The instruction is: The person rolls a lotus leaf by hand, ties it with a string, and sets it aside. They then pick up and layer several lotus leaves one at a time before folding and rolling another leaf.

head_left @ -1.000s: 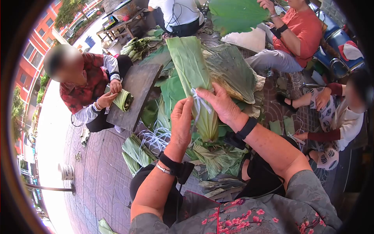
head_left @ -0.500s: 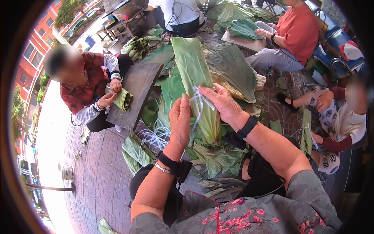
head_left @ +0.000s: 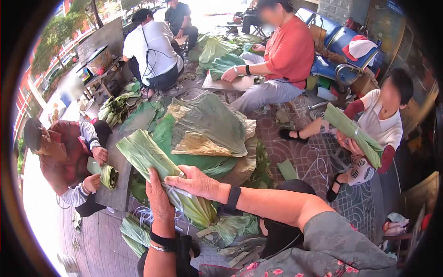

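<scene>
Bundle (head_left: 143, 150) slants away from us to the left, gathered end (head_left: 203, 214) near — our left hand (head_left: 160, 201) is closed on its left edge, our right hand (head_left: 199, 183) grips its middle from the right, beside the string (head_left: 182, 191).

Faces (head_left: 272, 16) blurred; leaf bundle (head_left: 147, 154) partly hidden behind right hand (head_left: 197, 183).

On our paved floor (head_left: 295, 148), we have a broad leaf pile (head_left: 207, 122) (part green, part tan) and white strips (head_left: 317, 161).
</scene>
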The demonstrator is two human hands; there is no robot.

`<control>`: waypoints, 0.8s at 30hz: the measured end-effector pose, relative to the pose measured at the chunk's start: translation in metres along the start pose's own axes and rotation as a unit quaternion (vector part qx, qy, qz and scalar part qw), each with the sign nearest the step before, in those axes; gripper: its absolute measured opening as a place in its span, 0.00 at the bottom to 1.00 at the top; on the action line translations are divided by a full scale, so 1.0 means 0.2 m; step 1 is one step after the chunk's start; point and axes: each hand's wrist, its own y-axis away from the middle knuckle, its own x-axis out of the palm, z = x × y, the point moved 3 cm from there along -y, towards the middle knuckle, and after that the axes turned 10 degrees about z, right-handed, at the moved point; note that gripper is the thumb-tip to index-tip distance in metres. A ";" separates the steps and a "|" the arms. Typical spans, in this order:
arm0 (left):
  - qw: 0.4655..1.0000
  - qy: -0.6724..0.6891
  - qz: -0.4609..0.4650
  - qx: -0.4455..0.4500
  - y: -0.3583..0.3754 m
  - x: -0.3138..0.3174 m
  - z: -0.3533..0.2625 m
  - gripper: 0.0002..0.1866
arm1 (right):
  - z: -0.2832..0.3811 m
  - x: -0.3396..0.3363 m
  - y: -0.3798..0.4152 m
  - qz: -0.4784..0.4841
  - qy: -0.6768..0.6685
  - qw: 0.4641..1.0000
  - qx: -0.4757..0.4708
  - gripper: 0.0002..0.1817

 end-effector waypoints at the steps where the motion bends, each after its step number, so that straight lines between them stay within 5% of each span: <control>1: 1.000 -0.002 -0.007 0.002 0.00 -0.01 0.01 0.30 | -0.01 0.01 0.00 -0.004 -0.034 0.999 0.004 0.26; 7: 0.993 0.106 0.046 0.006 -0.03 0.01 -0.06 0.30 | 0.01 0.01 0.02 0.061 -0.081 0.994 0.044 0.27; 16: 0.994 0.104 0.032 -0.002 -0.06 -0.06 -0.09 0.31 | 0.08 -0.07 0.07 0.045 0.186 0.981 0.019 0.28; 24: 0.994 -0.057 0.055 -0.078 -0.05 -0.12 -0.05 0.30 | 0.52 -0.67 0.34 -0.108 0.521 0.839 -0.111 0.24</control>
